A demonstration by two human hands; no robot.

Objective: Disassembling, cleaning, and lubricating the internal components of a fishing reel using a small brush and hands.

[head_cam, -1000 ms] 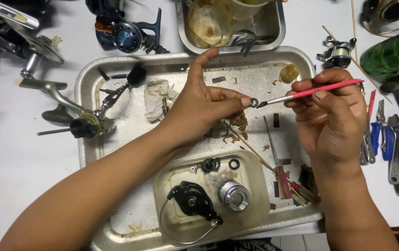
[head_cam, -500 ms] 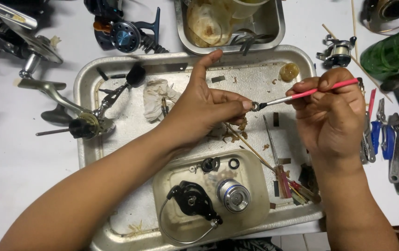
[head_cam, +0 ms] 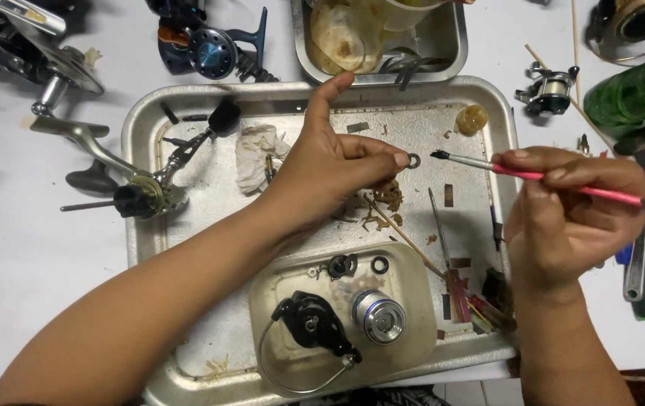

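Change since earlier: your right hand (head_cam: 563,225) has drawn the brush back to the right, so its dark tip now sits just clear of the ring instead of against it; your left hand (head_cam: 330,169) has hardly shifted.
Worktop: white worktop (head_cam: 21,263) strewn with fishing-reel parts, a green-handled tool at the right edge.
Tray: large dented metal tray (head_cam: 149,120) under both your hands, smeared with brown grease, a crumpled white rag (head_cam: 256,154) lying just left of your left hand.
Inner dish: smaller oval metal dish (head_cam: 412,331) at the tray's near edge, holding a black reel rotor with wire bail (head_cam: 311,325) and a silver-blue spool (head_cam: 377,316).
Left hand: thumb and fingers pressed together, pinching the small metal ring (head_cam: 413,160) at their tips; index finger pointing up and free.
Right hand: curled round the thin pink-handled brush (head_cam: 555,179), pinching it near mid-shaft.
Brush axis: nearly level, running left to right, bristles toward your left hand.
Key relation: the ring lies directly left of the brush tip, almost on the brush's own line, close but apart; your right hand is the one placed to close that gap.
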